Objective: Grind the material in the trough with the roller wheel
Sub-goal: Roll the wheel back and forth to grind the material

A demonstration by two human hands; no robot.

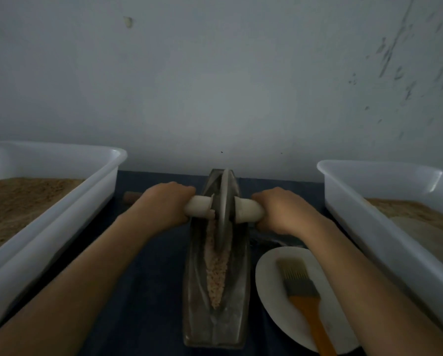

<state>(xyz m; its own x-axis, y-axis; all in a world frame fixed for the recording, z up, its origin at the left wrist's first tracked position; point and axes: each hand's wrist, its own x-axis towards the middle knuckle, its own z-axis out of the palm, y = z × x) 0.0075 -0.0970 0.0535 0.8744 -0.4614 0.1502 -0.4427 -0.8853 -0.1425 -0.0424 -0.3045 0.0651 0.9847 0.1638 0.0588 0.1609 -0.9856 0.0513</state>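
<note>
Two white tubs flank the work: the left tub (48, 201) at mid-left of the frame, the right tub (384, 201) at mid-right, both holding tan granular stuff. Between them, centre and running toward the bottom of the frame, lies the metal trough (238, 291) on a dark cloth (148, 291).

The roller wheel (225, 201) stands upright in the groove near the trough's far end. Your left hand (161, 204) wraps the pale axle handle (198, 206) on its side and your right hand (279, 209) wraps the opposite end, both closed around it.

The material (216, 273) sits in a pinkish strip below the wheel, coarse-looking toward the near tip. Judgement: draw the wheel down over that strip with even pressure on both hands so the disc stays vertical and centred; tilt would likely ride it up the wall.

Lower right, a white plate (269, 291) carries a brush (301, 286), close to your right forearm. Mind it.
</note>
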